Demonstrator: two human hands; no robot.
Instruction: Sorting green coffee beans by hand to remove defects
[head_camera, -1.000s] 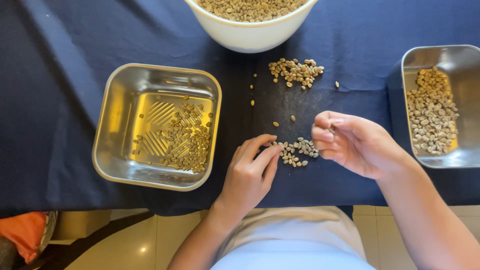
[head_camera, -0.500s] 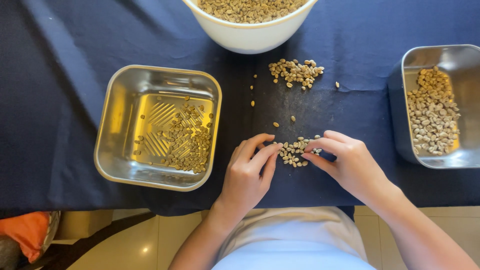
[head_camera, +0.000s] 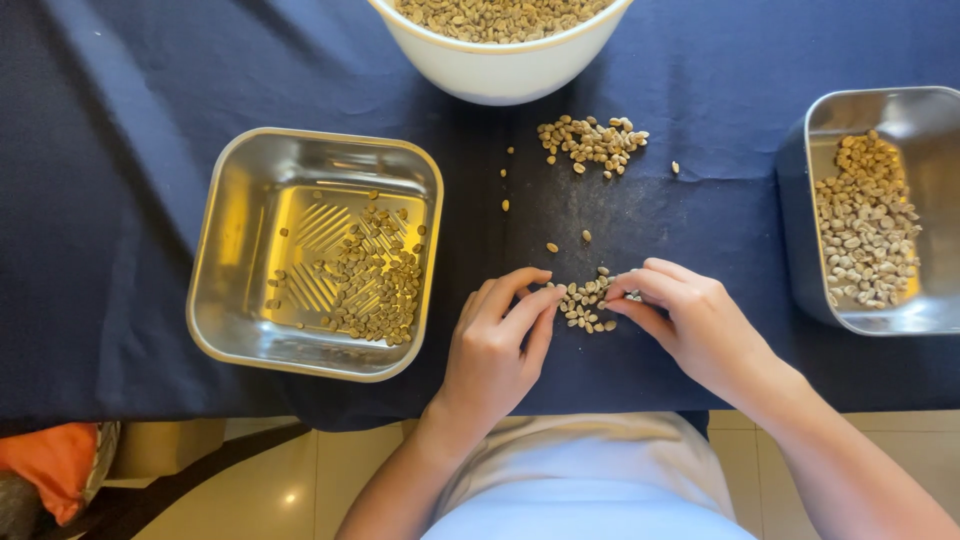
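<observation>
A second ago the right hand (head_camera: 690, 320) was lifted off the cloth and curled loosely above the small pile of beans (head_camera: 588, 303); now it is down on the dark blue cloth (head_camera: 120, 200), its fingertips pressed together at the right edge of that pile, though whether a bean is actually nipped between them cannot be told. The left hand (head_camera: 495, 350) has barely shifted: its fingers lie side by side, tips touching the pile's left edge, holding nothing visible. So both hands now flank the same heap, which lies between them near the table's front edge. The square steel tray (head_camera: 235, 200) with a scatter of darker beans stands well to the left, and the second steel tray (head_camera: 830, 130), holding paler beans, stands to the right at the frame's edge. Bare cloth lies open between each hand and its nearer tray. Farther back, a second loose heap (head_camera: 592, 142) and a few stray beans lie before the white bowl (head_camera: 500, 75).
</observation>
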